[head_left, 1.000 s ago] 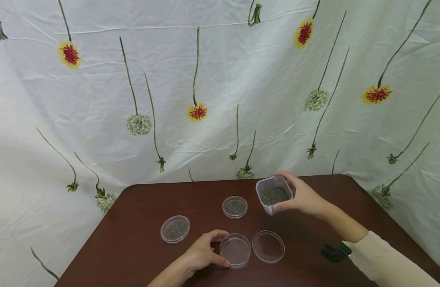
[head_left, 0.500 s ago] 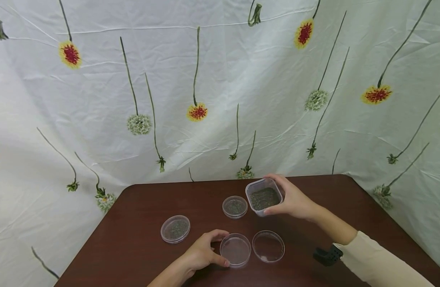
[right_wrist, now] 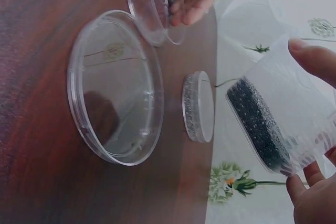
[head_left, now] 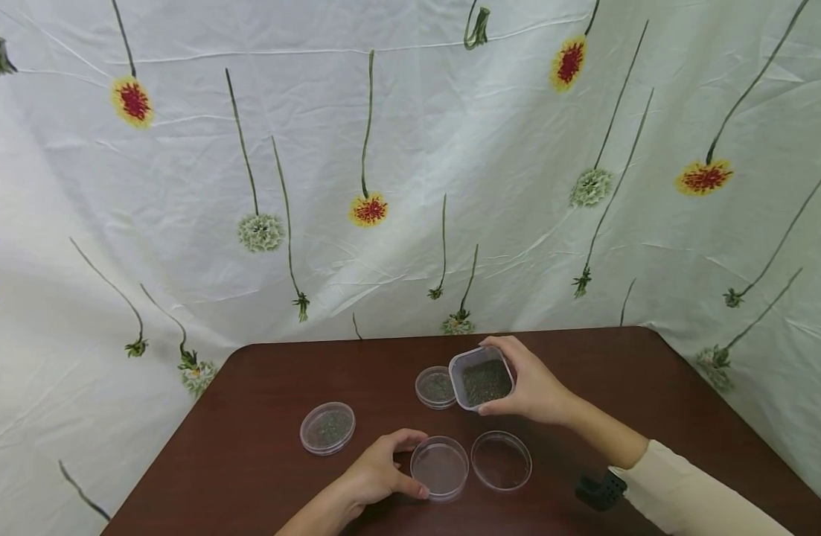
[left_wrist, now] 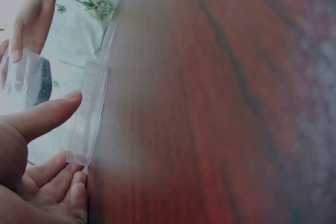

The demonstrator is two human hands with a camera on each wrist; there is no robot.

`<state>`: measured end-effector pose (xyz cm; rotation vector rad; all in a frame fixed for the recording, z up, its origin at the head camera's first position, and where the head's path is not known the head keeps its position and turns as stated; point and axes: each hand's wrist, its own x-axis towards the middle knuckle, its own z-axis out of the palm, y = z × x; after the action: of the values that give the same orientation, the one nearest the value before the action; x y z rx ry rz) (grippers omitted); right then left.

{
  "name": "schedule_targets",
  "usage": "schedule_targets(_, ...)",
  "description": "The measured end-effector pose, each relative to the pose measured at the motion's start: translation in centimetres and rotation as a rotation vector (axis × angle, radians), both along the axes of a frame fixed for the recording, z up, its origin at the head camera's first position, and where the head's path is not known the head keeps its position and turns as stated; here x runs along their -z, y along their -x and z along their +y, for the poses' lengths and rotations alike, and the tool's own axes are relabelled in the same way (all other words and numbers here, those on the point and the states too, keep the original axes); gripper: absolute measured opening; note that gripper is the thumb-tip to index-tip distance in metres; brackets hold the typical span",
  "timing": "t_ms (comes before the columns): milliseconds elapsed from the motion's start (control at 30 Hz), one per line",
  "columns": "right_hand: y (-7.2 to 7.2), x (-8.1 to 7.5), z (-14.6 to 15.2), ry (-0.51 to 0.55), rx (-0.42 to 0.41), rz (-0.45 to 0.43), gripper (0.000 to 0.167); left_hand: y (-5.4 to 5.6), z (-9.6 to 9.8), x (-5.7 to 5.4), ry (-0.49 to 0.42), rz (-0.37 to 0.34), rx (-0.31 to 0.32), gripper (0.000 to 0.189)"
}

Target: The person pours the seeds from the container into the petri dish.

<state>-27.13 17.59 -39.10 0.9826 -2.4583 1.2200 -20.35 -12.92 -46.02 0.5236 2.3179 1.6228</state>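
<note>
My right hand (head_left: 531, 383) grips a clear, square plastic tub (head_left: 454, 380) between thumb and fingers. The tub is held above the table and tilted toward the left, with dark, speckled granules (right_wrist: 257, 124) settled in its lower part. Nearer me, my left hand (head_left: 377, 469) holds the rim of a clear petri dish (head_left: 440, 467), thumb on the near side and fingers on the far side. That dish sits on the table and shows no granules. Beside it on the right lies another clear round dish or lid (head_left: 501, 461), not touched by either hand.
Two covered petri dishes with dark granules stand on the brown table (head_left: 249, 461): the left dish (head_left: 327, 429) and the back dish (head_left: 434, 388), partly behind the tub. A white flowered cloth (head_left: 410, 149) hangs behind the table.
My right hand has brought the tub leftward and slightly nearer, and it is now tilted more, partly covering the back dish. My left hand and the dish it holds have stayed put.
</note>
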Motion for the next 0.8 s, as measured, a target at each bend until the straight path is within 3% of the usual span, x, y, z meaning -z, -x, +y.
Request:
schedule_targets(267,-0.3,0.7,-0.9,-0.039,0.008,0.094,0.097,0.0,0.1,0.0,0.012,0.013,-0.007,0.071)
schedule_targets(800,-1.4,1.5,-2.8,-0.167,0.009,0.194,0.098,0.1,-0.1,0.1,0.013,0.016,-0.004,0.072)
